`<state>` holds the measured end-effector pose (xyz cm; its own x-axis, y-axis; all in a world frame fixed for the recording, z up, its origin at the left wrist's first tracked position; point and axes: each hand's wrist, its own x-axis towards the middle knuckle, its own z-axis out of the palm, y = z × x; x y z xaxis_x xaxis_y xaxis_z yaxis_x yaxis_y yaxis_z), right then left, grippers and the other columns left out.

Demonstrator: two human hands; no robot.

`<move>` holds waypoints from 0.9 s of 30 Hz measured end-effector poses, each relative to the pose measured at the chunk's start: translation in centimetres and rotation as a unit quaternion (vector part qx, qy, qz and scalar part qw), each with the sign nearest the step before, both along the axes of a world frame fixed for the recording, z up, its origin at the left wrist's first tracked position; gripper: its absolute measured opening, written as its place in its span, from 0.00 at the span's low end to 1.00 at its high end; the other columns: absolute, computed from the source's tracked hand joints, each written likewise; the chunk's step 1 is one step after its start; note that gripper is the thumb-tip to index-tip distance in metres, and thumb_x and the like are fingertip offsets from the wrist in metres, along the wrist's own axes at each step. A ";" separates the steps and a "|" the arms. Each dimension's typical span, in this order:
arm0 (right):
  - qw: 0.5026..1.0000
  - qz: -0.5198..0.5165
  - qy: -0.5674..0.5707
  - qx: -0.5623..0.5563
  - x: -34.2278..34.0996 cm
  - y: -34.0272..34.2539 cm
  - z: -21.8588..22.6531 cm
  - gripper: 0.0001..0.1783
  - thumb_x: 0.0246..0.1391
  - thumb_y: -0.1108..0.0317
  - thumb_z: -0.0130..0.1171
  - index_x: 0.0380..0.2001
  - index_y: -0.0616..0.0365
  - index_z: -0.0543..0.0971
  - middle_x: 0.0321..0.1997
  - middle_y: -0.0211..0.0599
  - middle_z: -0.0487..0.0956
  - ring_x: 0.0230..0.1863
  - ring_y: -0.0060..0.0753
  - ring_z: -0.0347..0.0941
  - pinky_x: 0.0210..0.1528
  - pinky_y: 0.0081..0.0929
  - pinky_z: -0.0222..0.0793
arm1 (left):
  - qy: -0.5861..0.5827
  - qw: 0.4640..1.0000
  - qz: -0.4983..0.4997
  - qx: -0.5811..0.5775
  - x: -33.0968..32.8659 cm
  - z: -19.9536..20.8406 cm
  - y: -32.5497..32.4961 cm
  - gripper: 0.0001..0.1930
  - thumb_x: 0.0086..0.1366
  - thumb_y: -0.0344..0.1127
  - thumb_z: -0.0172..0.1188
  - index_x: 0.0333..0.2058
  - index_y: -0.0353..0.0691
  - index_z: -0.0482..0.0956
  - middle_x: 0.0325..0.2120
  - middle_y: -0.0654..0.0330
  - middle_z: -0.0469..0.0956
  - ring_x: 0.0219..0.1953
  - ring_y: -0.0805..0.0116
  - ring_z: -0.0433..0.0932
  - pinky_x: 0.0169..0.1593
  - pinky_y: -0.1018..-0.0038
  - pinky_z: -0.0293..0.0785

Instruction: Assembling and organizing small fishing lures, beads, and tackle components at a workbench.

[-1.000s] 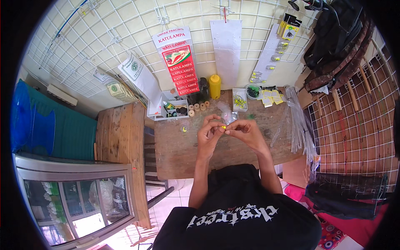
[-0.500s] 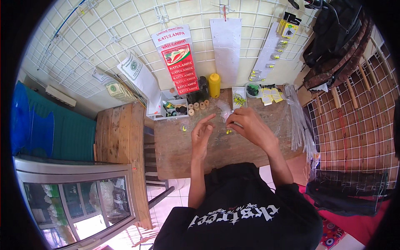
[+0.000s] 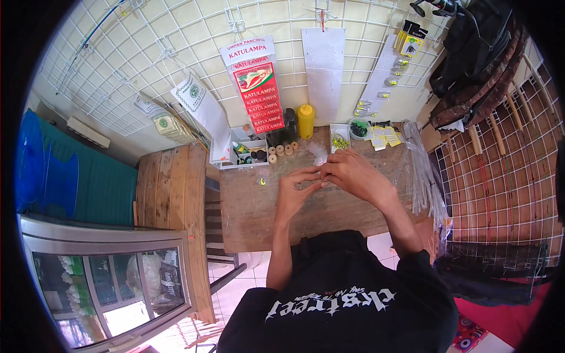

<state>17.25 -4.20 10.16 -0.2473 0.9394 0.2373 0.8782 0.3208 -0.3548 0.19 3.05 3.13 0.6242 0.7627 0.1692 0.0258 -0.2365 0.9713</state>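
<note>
My left hand (image 3: 298,191) and right hand (image 3: 358,176) meet in a pinch; what's between I can't tell. Yellow bits (image 3: 262,182) lie leftward on the table (image 3: 250,215), more in the box (image 3: 339,129): plenty left, I judge.

Pale wall (image 3: 292,97) behind white wire grid (image 3: 182,29), wooden table (image 3: 253,220), glass-paned cabinet (image 3: 106,236), tiled floor (image 3: 235,289)

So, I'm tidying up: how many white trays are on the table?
2: a compartmented tray at the far left, and a smaller tray of yellow-green pieces beyond the right hand. Any behind the red packets would be hidden.
</note>
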 end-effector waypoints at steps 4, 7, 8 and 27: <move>1.000 0.000 -0.001 -0.023 -0.1 0.0 0.1 0.09 0.48 0.67 0.58 0.32 0.58 0.78 0.34 0.37 0.75 0.41 0.41 0.71 0.48 0.35 0.63 | -0.016 1.000 -0.009 -0.024 0.1 -0.7 0.0 0.11 0.47 0.27 0.69 0.32 0.36 0.84 0.38 0.55 0.80 0.40 0.68 0.76 0.46 0.74 0.67; 0.999 0.004 0.013 -0.029 -0.1 0.0 0.1 0.08 0.48 0.67 0.58 0.32 0.58 0.78 0.34 0.38 0.76 0.41 0.42 0.71 0.48 0.35 0.63 | -0.017 0.999 -0.020 -0.026 -0.1 -1.1 0.2 0.09 0.48 0.27 0.69 0.31 0.35 0.83 0.38 0.54 0.80 0.40 0.69 0.76 0.46 0.74 0.67; 1.000 0.001 0.013 -0.028 -0.1 0.0 -0.1 0.07 0.49 0.67 0.57 0.31 0.57 0.78 0.34 0.38 0.76 0.42 0.41 0.71 0.48 0.36 0.63 | -0.014 0.999 -0.027 -0.012 -0.1 -1.2 0.3 0.08 0.48 0.27 0.68 0.31 0.35 0.83 0.38 0.54 0.80 0.40 0.69 0.76 0.47 0.74 0.67; 0.993 -0.073 0.095 -0.015 2.2 0.3 0.2 0.04 0.49 0.72 0.53 0.28 0.62 0.75 0.30 0.46 0.76 0.37 0.50 0.72 0.39 0.40 0.66 | -0.148 0.912 -0.135 -0.358 -0.6 -3.9 0.5 0.09 0.58 0.32 0.62 0.32 0.32 0.81 0.41 0.50 0.78 0.44 0.69 0.74 0.50 0.74 0.65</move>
